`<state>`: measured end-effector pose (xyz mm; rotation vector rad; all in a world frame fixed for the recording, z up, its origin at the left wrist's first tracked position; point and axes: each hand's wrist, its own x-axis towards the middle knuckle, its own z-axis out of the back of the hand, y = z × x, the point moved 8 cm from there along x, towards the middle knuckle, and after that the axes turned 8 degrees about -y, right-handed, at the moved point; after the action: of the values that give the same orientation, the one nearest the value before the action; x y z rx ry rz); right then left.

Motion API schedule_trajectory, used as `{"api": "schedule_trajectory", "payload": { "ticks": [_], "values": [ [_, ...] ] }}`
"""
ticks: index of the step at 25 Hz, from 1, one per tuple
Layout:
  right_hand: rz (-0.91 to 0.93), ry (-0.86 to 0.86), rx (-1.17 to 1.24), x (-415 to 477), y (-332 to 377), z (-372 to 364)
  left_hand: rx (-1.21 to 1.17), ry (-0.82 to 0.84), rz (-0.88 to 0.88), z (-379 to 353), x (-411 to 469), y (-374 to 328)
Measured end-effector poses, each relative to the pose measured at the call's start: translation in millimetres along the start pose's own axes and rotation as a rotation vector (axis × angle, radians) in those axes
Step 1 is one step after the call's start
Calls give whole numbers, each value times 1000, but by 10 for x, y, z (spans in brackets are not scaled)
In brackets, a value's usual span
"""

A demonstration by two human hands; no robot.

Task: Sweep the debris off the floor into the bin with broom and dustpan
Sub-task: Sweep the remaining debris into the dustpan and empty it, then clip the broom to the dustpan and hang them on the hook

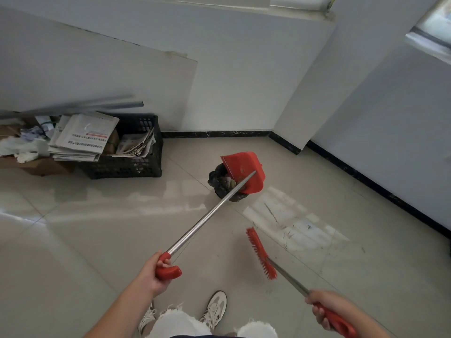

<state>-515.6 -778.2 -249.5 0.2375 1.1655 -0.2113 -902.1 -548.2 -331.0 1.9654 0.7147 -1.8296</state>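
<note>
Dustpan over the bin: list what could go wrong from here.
1. The red dustpan is tipped over only one side of the small bin, so debris may slide past the rim onto the floor.
2. The left hand holds just the far end of the long handle; a wobble could knock the light bin over.
3. The broom in the right hand hangs above the scuffed, littered tiles; its bristles may shed dirt there.

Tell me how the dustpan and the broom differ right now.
The dustpan is tipped over the black-lined bin; the broom hangs beside it, above the floor. The left hand holds the dustpan by a hooked grip; the right hand holds the broom by a straight grip. Both have red heads and silver metal shafts.
</note>
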Motion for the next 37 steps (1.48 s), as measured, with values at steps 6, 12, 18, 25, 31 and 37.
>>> {"api": "schedule_trajectory", "payload": {
  "ticks": [6,12,18,25,31,37],
  "values": [
    [-7,27,-7,10,-24,27,11,56,-6,167,-111,-81],
    [-40,149,120,25,-49,78,138,255,-26,141,-435,-39],
    [-136,287,384,92,-114,559,679,158,-630,-695,-1637,-803],
    [-115,228,627,362,-201,736,1358,299,-1508,-2497,-3430,-217],
    [-177,111,861,577,-562,1363,1959,565,-1887,-3436,-3267,1106],
    [-203,-1,790,653,-252,1692,2272,735,-2029,-4218,-2175,1776]
  ]
}}
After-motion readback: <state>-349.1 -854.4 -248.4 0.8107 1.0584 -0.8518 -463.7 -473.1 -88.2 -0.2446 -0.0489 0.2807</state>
